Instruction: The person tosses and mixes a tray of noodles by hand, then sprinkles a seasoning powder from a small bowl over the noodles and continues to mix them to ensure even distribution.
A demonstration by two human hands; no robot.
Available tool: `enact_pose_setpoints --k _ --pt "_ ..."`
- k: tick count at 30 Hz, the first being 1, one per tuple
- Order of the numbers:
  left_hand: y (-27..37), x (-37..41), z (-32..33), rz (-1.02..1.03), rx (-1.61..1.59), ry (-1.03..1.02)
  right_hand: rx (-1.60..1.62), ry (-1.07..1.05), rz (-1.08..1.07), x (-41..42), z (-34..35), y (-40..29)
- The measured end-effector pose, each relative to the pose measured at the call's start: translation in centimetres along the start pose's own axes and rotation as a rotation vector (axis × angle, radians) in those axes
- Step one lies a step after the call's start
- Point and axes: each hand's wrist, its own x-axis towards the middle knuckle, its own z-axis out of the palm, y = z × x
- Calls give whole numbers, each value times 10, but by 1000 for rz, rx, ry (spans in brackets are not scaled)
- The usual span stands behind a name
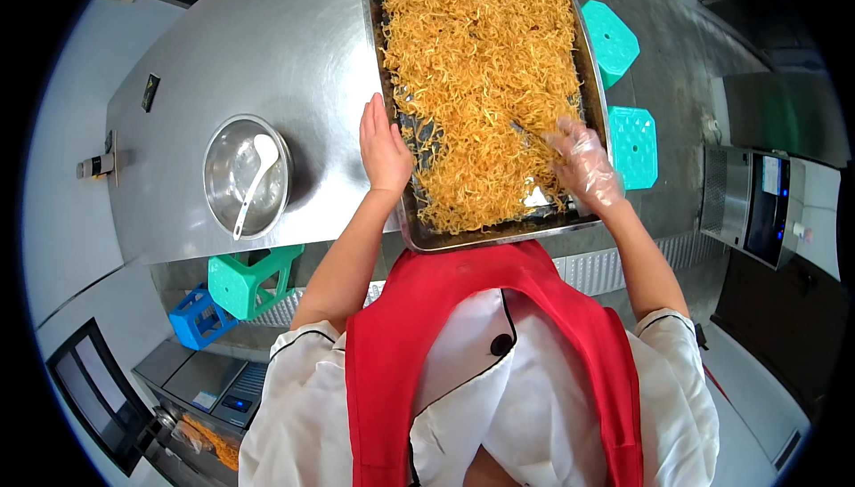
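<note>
A large rimmed metal baking tray [454, 241] lies in front of me, lengthwise. Golden-brown, thin fried-looking shreds [481, 80] cover most of it, with dark bare patches along the left side and near the lower right corner. My left hand [385, 153], bare, is stretched out flat against the tray's left rim, with its thumb towards the inside. In a clear plastic glove, my right hand [586, 166] reaches over the right side and touches the shreds with bent fingers. Its fingertips are partly hidden, so whether it grips any cannot be made out.
A steel bowl [212, 183] with a white spoon [252, 180] stands left on the steel table [314, 53]. Turquoise stools [609, 39] are beyond the tray's right side. Green [234, 285] and blue stools [194, 320] stand below the table's near edge. A small dark packet [151, 92] lies far left.
</note>
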Motion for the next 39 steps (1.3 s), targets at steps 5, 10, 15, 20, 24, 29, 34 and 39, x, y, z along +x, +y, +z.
enact_pose_setpoints --k 5,10,15,20,24,29,34,39 --pt "2 0 -2 -20 -7 -6 126 -11 -143 -17 9 -33" --pt "-4 0 2 8 10 25 138 -146 -211 24 42 -91" --pt "-3 2 1 33 26 15 32 -124 -151 73 18 -95" --pt "-1 0 0 27 8 21 -116 -63 -49 37 1 -34" --pt "1 0 0 10 16 14 -217 -135 -24 -6 -6 -16" --pt "3 -3 -2 90 149 143 12 -110 120 -17 -12 -17" --pt "38 2 -15 385 130 -76 40 282 192 8 6 -15" --pt "73 6 6 427 170 -281 404 165 323 33 23 20"
